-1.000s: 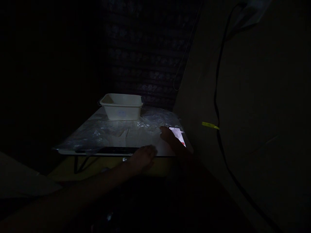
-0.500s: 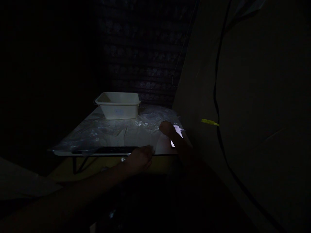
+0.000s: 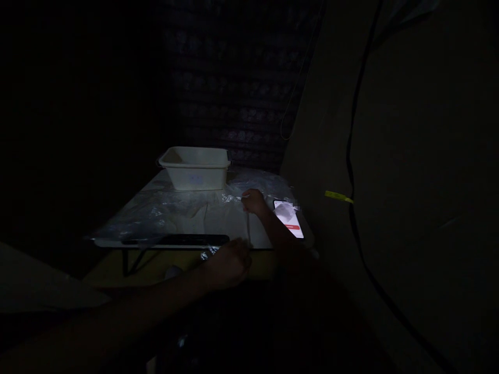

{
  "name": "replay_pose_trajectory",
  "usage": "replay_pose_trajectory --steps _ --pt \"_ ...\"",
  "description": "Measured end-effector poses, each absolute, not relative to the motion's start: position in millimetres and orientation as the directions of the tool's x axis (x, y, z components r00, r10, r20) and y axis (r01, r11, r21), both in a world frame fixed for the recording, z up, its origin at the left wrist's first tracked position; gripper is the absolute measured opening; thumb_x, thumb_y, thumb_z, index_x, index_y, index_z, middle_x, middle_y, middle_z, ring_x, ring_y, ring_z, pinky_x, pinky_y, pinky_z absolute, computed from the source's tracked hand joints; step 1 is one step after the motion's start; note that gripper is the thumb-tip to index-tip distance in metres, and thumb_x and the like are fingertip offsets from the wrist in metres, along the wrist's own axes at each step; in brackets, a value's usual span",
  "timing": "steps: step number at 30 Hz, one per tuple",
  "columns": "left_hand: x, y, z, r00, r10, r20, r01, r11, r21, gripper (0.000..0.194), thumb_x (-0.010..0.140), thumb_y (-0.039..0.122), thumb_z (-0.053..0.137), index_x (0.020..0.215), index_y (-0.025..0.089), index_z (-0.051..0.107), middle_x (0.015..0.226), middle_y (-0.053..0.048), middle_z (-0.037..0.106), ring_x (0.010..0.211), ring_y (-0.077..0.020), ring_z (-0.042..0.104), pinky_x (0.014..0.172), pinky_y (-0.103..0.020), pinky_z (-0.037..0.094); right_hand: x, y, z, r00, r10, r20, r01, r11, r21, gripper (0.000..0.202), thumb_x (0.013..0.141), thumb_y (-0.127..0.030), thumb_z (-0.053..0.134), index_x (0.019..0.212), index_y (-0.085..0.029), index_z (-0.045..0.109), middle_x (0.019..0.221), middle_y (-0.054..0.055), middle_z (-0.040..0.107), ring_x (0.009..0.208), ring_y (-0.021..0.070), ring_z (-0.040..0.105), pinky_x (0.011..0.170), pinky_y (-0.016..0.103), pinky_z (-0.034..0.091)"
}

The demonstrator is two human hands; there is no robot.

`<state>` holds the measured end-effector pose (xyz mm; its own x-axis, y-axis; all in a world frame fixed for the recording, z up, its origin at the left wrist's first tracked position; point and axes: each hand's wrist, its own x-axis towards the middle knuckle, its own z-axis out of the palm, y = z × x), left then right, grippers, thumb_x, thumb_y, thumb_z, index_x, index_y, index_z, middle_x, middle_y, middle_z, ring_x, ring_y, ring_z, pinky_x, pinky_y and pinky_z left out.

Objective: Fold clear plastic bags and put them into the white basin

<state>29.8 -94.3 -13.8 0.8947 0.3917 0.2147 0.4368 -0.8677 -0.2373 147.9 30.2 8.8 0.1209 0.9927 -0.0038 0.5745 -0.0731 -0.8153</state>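
Thin clear plastic [image 3: 150, 210] lies crumpled over a small white folding table [image 3: 268, 236]. My right hand [image 3: 254, 201] is closed, pinching an edge of this plastic above the tabletop. Lower, at the table's front edge, my left hand [image 3: 232, 264] is also closed on the plastic, whose edge seems to run up between the two hands. Dim light hides the exact fingertips. Right of my right forearm lies a phone [image 3: 290, 218] with its screen lit.
A white plastic tub [image 3: 195, 176] stands at the back left of the table. On the right, a dark cable [image 3: 354, 130] with a yellow tag [image 3: 338, 196] hangs along a wall [image 3: 421, 156]. A patterned dark curtain or shutter [image 3: 234, 78] closes off the back.
My right hand has moved left, uncovering more of the phone, whose screen now shows a red bar. My left hand has shifted slightly down and right. The view has turned slightly left.
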Motion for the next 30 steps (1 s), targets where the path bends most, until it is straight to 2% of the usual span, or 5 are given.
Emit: replay_pose_trajectory --steps 7,12,20,26,30 --pt "27.0 -100.1 -1.5 0.925 0.327 0.194 0.362 -0.913 -0.189 0.019 0.070 0.024 0.039 0.061 0.014 0.053 0.061 -0.005 0.055 0.063 -0.0161 0.048 0.061 -0.031 0.037 135.6 39.1 -3.5 0.033 0.998 -0.052 0.549 -0.061 -0.834 0.014 0.068 -0.019 0.045 0.078 -0.012 0.052 0.045 -0.003 0.051 0.036 0.0073 0.050 0.036 0.015 0.039" --pt "20.1 -77.3 11.2 0.802 0.537 0.260 0.575 -0.813 -0.095 0.025 0.076 0.024 0.032 0.083 0.014 0.053 0.078 -0.007 0.057 0.071 -0.0157 0.051 0.062 -0.028 0.037 146.6 35.2 -2.6 -0.002 1.000 -0.030 0.527 -0.024 -0.849 0.017 0.075 -0.019 0.035 0.078 -0.014 0.051 0.060 0.000 0.057 0.043 0.0061 0.053 0.042 0.016 0.041" --pt "6.4 -25.6 -12.9 0.718 0.685 0.126 0.695 -0.714 -0.083 0.043 0.079 0.039 0.023 0.115 0.018 0.034 0.123 -0.012 0.032 0.111 -0.0240 0.028 0.081 -0.040 0.027 175.0 2.4 -10.1 -0.278 0.933 0.229 0.889 0.340 -0.306 0.027 0.072 -0.023 0.041 0.095 -0.017 0.051 0.094 0.005 0.056 0.086 0.0130 0.050 0.076 0.024 0.037" --pt "-15.2 -15.1 13.6 0.456 0.855 0.249 0.888 -0.455 -0.062 0.036 0.077 0.030 0.025 0.095 0.011 0.049 0.092 -0.013 0.055 0.084 -0.0208 0.051 0.069 -0.031 0.036 178.5 -7.7 -9.4 -0.382 0.889 0.253 0.883 0.432 -0.184 0.030 0.073 -0.022 0.036 0.099 -0.014 0.050 0.094 0.007 0.054 0.090 0.0136 0.046 0.078 0.024 0.035" --pt "-41.2 -11.8 27.4 0.327 0.940 0.092 0.944 -0.330 0.018 0.037 0.076 0.030 0.023 0.079 0.012 0.055 0.077 -0.010 0.059 0.070 -0.0184 0.054 0.057 -0.026 0.038 168.3 -2.3 -6.9 -0.410 0.877 0.250 0.873 0.457 -0.173 0.030 0.073 -0.015 0.033 0.095 -0.014 0.053 0.093 0.007 0.055 0.089 0.0128 0.046 0.079 0.023 0.034"
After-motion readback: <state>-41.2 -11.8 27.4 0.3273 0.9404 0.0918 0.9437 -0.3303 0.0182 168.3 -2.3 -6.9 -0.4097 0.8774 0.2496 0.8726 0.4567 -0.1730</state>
